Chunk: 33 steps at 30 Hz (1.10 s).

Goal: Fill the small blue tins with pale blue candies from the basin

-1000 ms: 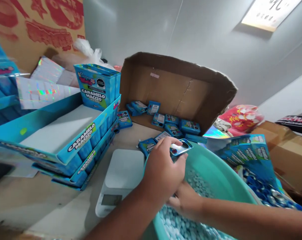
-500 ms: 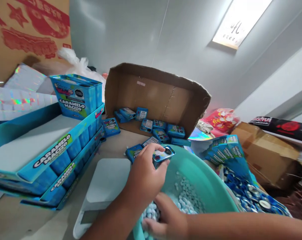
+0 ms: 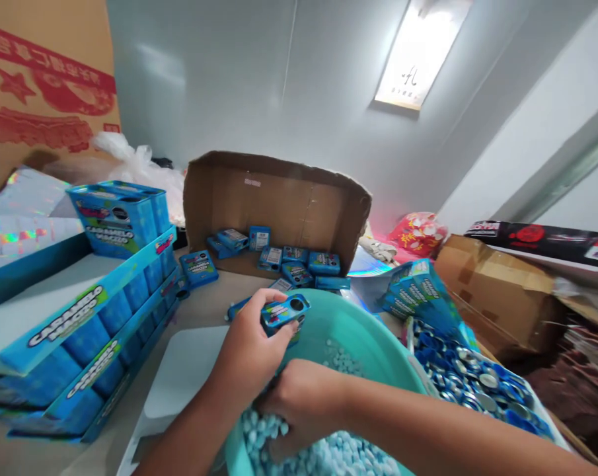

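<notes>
My left hand (image 3: 252, 337) is closed around a small blue candy tin (image 3: 285, 312), holding it over the left rim of a turquoise tub (image 3: 378, 330). The tin is tilted, with a dark round spot on its top face. Inside the tub, my right hand (image 3: 301, 406) reaches down with its fingers curled among small pale-blue candies (image 3: 338, 456). Candies show at its fingertips, which are partly buried. A white kitchen scale (image 3: 189, 363) stands left of the tub, partly behind my left forearm.
Stacked blue display trays (image 3: 95, 311) stand at left, with upright tins (image 3: 117, 221). An open cardboard box (image 3: 279, 198) holds several blue tins at the back. To the right are a container of blue-and-silver lids (image 3: 477, 383), a folded blue display card (image 3: 417, 294) and a brown carton (image 3: 497, 284).
The view has swung to the right, so things sit further left. My right hand has come up slightly in the tub, its fingers curling among the candies. My left hand keeps the tin.
</notes>
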{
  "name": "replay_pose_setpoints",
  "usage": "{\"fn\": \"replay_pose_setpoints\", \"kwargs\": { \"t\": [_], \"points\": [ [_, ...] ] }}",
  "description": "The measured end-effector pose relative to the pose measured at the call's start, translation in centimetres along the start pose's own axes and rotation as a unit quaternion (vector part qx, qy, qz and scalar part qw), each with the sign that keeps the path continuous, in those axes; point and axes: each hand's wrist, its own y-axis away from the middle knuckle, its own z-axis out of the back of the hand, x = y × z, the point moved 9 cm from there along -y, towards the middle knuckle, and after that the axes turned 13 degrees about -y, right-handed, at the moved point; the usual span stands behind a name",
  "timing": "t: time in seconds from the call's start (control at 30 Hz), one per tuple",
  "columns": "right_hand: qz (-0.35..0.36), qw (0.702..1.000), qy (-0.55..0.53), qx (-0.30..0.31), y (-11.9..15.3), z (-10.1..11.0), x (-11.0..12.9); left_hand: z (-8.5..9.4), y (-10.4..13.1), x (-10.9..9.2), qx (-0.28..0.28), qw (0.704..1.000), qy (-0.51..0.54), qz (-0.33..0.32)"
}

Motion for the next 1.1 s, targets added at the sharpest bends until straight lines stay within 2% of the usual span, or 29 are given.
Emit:
{"fn": "replay_pose_setpoints", "kwargs": {
  "t": [0.07, 0.13, 0.27, 0.47, 0.67, 0.77, 0.8, 0.87, 0.97, 1.03, 1.1],
  "points": [
    [0.0, 0.998, 0.064, 0.017, 0.2, 0.7, 0.9, -0.1, -0.1, 0.4, 0.004, 1.0, -0.006, 0.006],
    [-0.03, 0.993, 0.11, 0.013, 0.6, 1.5, 1.0, -0.5, -0.3, 1.0, 0.017, 1.0, -0.009, 0.015],
    [-0.078, 0.987, 0.137, -0.01, 1.8, 3.2, 0.7, -1.1, -0.6, 1.6, 0.041, 0.999, 0.0, 0.029],
    [-0.091, 0.991, 0.067, -0.066, 3.5, 5.7, 1.1, -1.2, -0.5, 1.6, 0.039, 0.998, -0.013, 0.047],
    [-0.11, 0.984, -0.02, -0.136, 4.8, 8.3, 1.4, -0.7, -0.1, 0.5, 0.016, 1.0, -0.02, 0.012],
    [-0.1, 0.975, -0.139, -0.145, 5.4, 9.3, 1.3, -0.5, -0.1, 0.2, 0.018, 1.0, -0.008, 0.007],
    [-0.088, 0.965, -0.202, -0.144, 5.5, 9.5, 1.4, -0.6, -0.2, 0.1, 0.021, 1.0, -0.006, 0.005],
    [-0.08, 0.923, -0.348, -0.146, 5.6, 9.6, 1.0, -0.7, -0.2, 0.1, 0.027, 1.0, -0.006, 0.003],
    [-0.079, 0.825, -0.534, -0.169, 5.7, 9.4, 0.1, -0.8, -0.1, 0.4, 0.032, 0.999, -0.022, 0.017],
    [-0.071, 0.777, -0.595, -0.192, 5.6, 9.5, -0.4, -0.9, 0.0, 0.4, 0.038, 0.998, -0.035, 0.018],
    [-0.069, 0.754, -0.615, -0.22, 5.7, 9.7, -0.9, -1.1, 0.2, 0.3, 0.045, 0.998, -0.049, 0.013]
  ]
}}
